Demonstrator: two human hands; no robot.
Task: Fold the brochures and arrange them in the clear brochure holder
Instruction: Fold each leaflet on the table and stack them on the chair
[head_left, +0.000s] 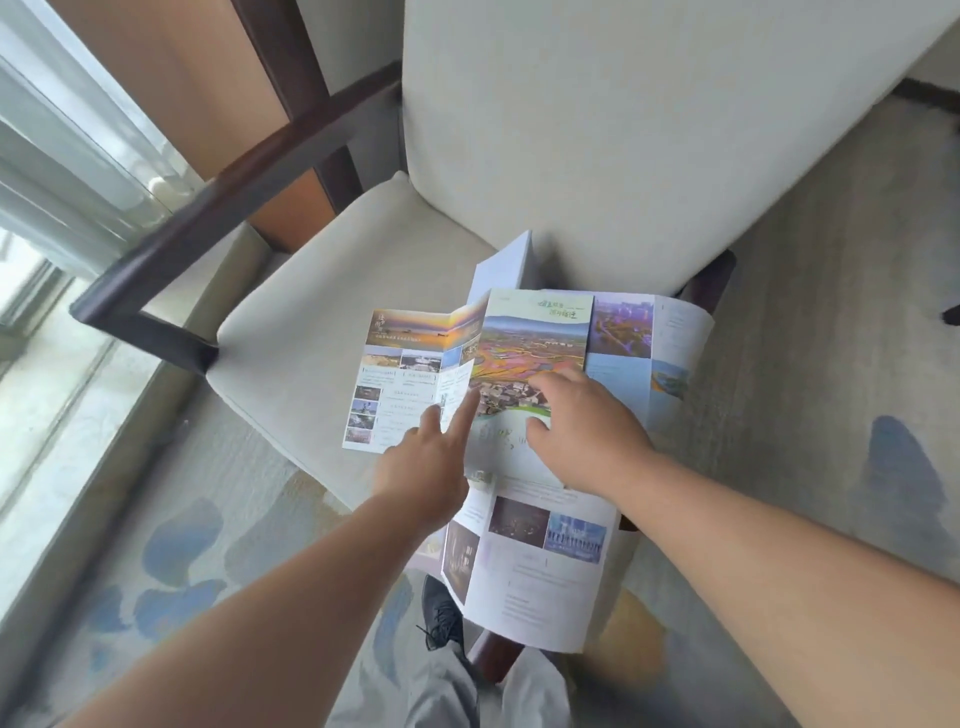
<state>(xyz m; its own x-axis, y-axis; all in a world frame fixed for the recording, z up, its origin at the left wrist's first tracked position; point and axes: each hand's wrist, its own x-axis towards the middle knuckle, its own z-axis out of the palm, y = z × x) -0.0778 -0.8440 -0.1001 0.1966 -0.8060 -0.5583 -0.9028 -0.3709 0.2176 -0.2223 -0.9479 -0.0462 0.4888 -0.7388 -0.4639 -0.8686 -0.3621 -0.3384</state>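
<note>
Paper brochure (535, 358) lay part-folded on chair seat (322, 291) | left hand (426, 467) pressed crease with straight fingers; right hand (582, 415) spread flat on cover | other brochures (540, 571) unfolded beneath | clear holder unseen; task seemingly early

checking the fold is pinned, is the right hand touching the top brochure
Touching. Head view: right hand presses flat on the top brochure, fingers on its cover.

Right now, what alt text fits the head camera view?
Two hands press a brochure onto a pale armchair seat: the left hand with straight fingers at its fold, the right hand spread on its cover. More brochures lie underneath.
</note>
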